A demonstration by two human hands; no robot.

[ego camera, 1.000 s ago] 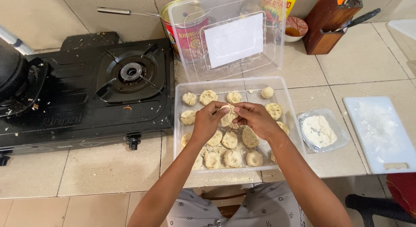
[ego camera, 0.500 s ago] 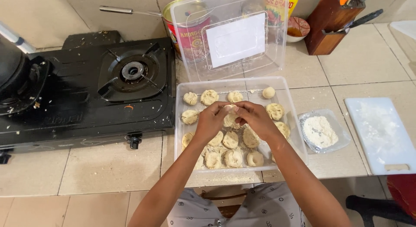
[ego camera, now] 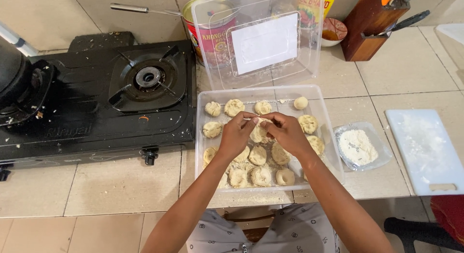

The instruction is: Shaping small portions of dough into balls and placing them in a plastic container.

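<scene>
A clear plastic box (ego camera: 209,96) on the tiled counter holds several pale dough balls dusted with flour. Both my hands are over its middle. My left hand (ego camera: 237,135) and my right hand (ego camera: 286,131) pinch one piece of dough (ego camera: 259,129) between their fingertips, stretching a thin strip of it between them. More dough balls (ego camera: 234,107) lie around and under my hands. My forearms hide some of the balls at the near side of the box.
The box's clear lid (ego camera: 263,40) leans upright behind it against a red tin (ego camera: 212,30). A black gas stove (ego camera: 96,96) stands left. Right are a small tub of flour (ego camera: 357,146), a floured white cutting board (ego camera: 425,151) and a wooden knife block (ego camera: 369,26).
My hands stayed over the middle of the box, working the same piece of dough; the fingers shifted slightly and pulled it a little apart.
</scene>
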